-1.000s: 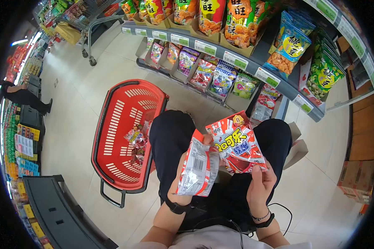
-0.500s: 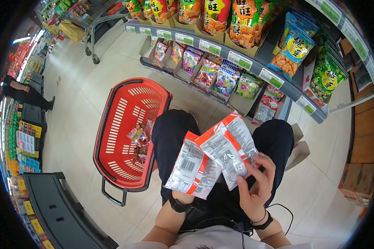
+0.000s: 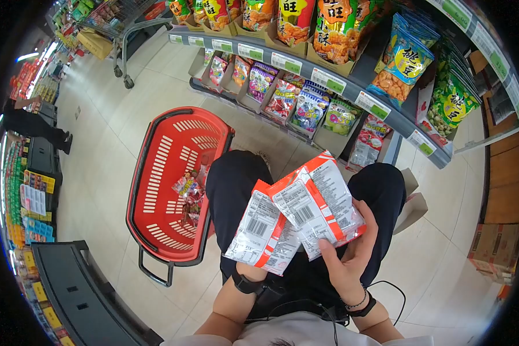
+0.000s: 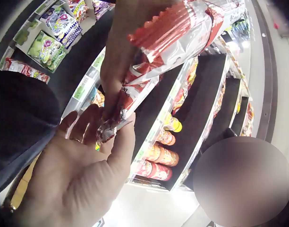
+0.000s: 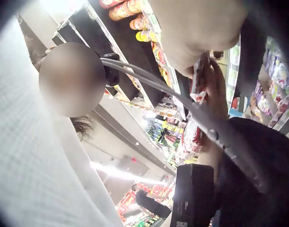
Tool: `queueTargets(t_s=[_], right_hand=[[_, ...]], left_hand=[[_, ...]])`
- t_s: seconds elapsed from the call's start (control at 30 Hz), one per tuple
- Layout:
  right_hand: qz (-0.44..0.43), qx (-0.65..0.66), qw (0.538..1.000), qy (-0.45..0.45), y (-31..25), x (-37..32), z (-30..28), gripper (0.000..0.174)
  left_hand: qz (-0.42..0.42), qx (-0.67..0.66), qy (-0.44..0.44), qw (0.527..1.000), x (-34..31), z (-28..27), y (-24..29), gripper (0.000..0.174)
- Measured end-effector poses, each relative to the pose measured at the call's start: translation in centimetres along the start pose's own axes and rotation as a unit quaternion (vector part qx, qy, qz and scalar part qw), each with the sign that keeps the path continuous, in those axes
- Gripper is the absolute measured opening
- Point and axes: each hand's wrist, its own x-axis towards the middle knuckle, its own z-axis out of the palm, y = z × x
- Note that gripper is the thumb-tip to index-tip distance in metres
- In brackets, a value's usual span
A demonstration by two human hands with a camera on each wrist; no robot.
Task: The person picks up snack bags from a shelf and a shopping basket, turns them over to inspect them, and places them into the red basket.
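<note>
Two red-and-silver candy bags overlap above the lap in the head view, backs and barcodes facing up. The left candy bag (image 3: 254, 233) lies partly under the right candy bag (image 3: 314, 205). My left hand (image 4: 118, 56) holds them from beneath, mostly hidden by the bags in the head view. My right hand (image 3: 352, 254) pinches the lower right edge of the right bag, thumb on top and fingers at its side. The left wrist view shows that bag edge between its thumb and fingers. Further candy bags (image 3: 191, 190) lie in the red shopping basket (image 3: 161, 173), left of my knee.
Ahead stands a shelf (image 3: 305, 63) with snack bags, and boxed candy bags (image 3: 308, 109) on its lowest level. A shopping cart (image 3: 124, 46) is at the upper left. A dark low unit (image 3: 81, 294) stands lower left, and a person (image 3: 37, 130) is far left.
The right candy bag, front up a second ago, has been turned back side up over the left one. The right hand's thumb has shifted along its lower edge.
</note>
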Motion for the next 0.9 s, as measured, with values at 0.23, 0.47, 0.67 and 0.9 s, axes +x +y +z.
queueTargets(t_s=[0.23, 0.47, 0.67, 0.9], right_hand=[[-0.009, 0.037, 0.999, 0.030, -0.2, -0.3, 0.5, 0.075], [-0.005, 0.038, 0.999, 0.033, -0.3, -0.3, 0.6, 0.073], [-0.006, 0.023, 0.999, 0.038, -0.1, -0.3, 0.8, 0.072], [0.000, 0.021, 0.999, 0.035, 0.2, -0.4, 0.6, 0.074]], left_hand=[[0.040, -0.056, -0.017, 0.997, -0.1, -0.2, 1.1, 0.048], [0.071, 0.040, -0.015, 0.997, 0.9, 0.5, 5.5, 0.042], [0.045, -0.099, 0.017, 0.994, -0.5, 1.0, 2.7, 0.040], [0.009, -0.243, 0.029, 0.970, -1.3, 0.5, 1.9, 0.043]])
